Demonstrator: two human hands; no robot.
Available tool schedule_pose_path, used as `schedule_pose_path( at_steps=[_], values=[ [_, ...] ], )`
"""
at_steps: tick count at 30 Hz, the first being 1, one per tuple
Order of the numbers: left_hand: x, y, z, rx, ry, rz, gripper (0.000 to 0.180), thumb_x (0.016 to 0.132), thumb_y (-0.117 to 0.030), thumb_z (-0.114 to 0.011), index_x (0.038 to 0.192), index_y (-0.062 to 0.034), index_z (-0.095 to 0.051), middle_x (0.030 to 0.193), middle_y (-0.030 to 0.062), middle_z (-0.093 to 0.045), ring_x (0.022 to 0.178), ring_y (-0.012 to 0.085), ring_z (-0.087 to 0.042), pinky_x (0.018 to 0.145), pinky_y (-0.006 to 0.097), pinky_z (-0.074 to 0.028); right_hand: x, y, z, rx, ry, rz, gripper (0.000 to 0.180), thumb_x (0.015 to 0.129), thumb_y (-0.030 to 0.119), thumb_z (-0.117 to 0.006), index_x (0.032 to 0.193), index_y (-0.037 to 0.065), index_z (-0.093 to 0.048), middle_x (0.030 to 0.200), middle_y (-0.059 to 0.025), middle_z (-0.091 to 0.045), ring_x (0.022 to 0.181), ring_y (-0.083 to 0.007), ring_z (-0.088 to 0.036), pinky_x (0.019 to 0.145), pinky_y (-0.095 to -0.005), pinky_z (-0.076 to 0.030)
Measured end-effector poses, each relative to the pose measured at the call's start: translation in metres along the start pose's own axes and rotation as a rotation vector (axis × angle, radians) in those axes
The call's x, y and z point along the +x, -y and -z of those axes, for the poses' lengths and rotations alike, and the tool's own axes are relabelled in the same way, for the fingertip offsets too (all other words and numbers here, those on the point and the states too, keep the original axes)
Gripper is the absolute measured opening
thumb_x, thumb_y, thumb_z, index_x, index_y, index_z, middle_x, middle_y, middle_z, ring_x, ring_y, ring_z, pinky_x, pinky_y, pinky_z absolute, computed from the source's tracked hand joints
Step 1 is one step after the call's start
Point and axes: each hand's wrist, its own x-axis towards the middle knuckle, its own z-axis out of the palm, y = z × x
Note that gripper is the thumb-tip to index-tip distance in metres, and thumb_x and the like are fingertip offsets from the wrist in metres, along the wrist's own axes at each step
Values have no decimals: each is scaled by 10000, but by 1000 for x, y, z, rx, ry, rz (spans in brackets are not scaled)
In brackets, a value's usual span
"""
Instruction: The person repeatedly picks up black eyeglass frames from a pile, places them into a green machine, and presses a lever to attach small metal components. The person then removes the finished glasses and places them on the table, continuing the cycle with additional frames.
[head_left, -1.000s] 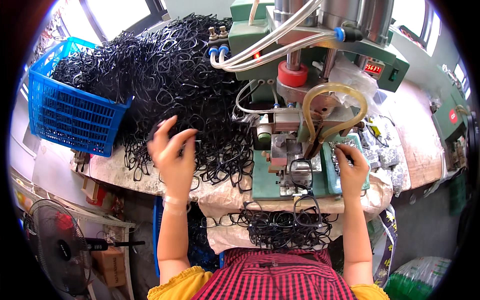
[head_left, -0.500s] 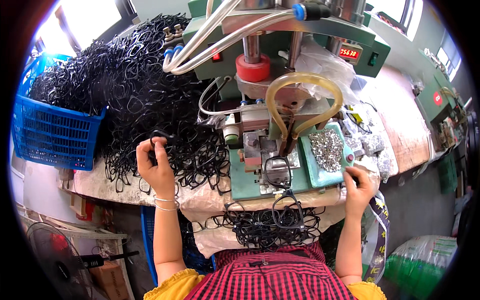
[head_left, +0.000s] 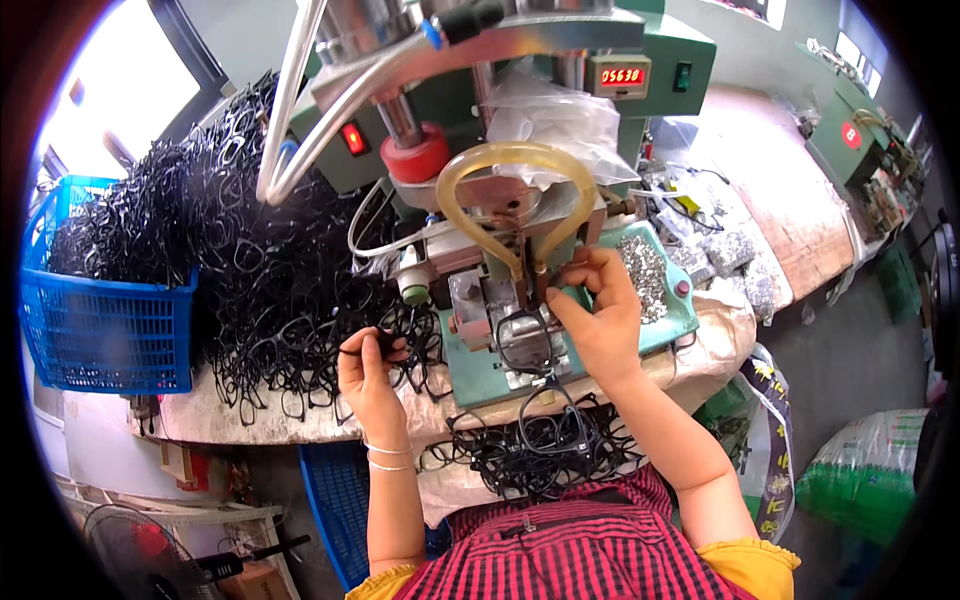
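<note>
right hand (head_left: 598, 318) at green press (head_left: 560, 330), fingertips pinched at its nose, likely on small metal part, too small to confirm. black frame (head_left: 527, 340) flat on press bed just below-left of fingers. left hand (head_left: 368, 368) left of press, pinching another frame (head_left: 385, 343) at pile edge.

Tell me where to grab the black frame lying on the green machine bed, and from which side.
Grip the black frame at its near rim, probably coming from the operator's side. It lies flat on the green machine bed; the machine head crowds its far edge and the right hand sits against its right side. The left hand holds another frame.
</note>
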Motion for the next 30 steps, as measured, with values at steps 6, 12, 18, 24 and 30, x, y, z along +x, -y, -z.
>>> schedule_pose_path(
  at_steps=[6,12,18,24,30],
  values=[
    [1,-110,-80,49,398,-590,94,1044,-94,-561,1055,-1,-561,989,150,-629,900,223,-662,730,367,-611,-3,20,-14,294,66,-115,452,829,4,-750,1226,-24,-537,1054,-69,-674,985,-105,-641,913,-276,-487],
    [5,-100,-90,91,383,-625,93,1005,0,-550,1004,43,-632,966,146,-671,836,234,-686,700,328,-603,-19,51,-5,174,122,-125,504,851,-1,-705,1319,-14,-520,1167,-101,-673,1071,-167,-660,977,-321,-484],
    [-20,-70,-93,466,860,-991,233,767,-108,-802,998,-98,-775,1009,32,-763,885,220,-709,888,458,-537,18,-31,70,-1040,35,186,261,805,162,-766,1058,99,-750,1301,-199,-642,1297,-393,-540,1111,-465,-413],
    [-14,-56,-83,423,903,-1003,262,760,-140,-769,1020,-118,-782,1095,33,-759,749,202,-581,908,466,-524,17,-83,106,-1076,-43,225,172,767,137,-785,928,75,-780,1265,-221,-655,1295,-401,-543,1105,-466,-422],
    [-39,-44,-75,507,825,-918,405,766,-60,-758,1164,-114,-710,1257,23,-701,957,241,-656,1066,492,-480,19,-82,107,-1018,-70,294,163,848,63,-712,1000,22,-755,1179,-192,-699,1199,-349,-612,1045,-433,-457]
  ],
)
